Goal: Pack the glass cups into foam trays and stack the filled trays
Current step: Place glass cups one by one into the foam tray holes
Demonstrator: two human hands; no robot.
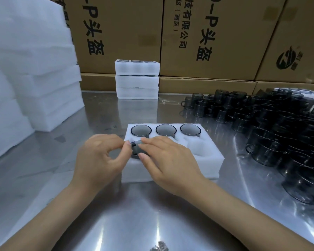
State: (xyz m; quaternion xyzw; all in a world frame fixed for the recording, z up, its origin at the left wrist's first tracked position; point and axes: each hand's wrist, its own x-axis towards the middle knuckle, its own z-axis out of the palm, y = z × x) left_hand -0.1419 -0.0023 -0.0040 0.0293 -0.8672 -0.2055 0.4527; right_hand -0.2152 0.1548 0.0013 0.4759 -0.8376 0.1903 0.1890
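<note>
Two bare hands meet over a white six-pocket foam tray (208, 160) on a reflective steel table (101, 211). The right hand (170, 160) curls its thumb and fingers around a smoky grey glass cup (137, 148) sitting in the tray's near-left pocket, while the left hand (98, 160) pinches at the same cup's left rim with thumb and forefinger. Just beyond the grip, three more grey glass cups (166, 130) fill the tray's far row; the two pockets right of the grip hold nothing. Farther behind the hands, a stack of three filled white foam trays (137, 80) stands before brown printed cardboard boxes (216, 37). Loose grey cups (279, 127) crowd the table well to the right; spare white foam blocks (34, 69) tower at left.
</note>
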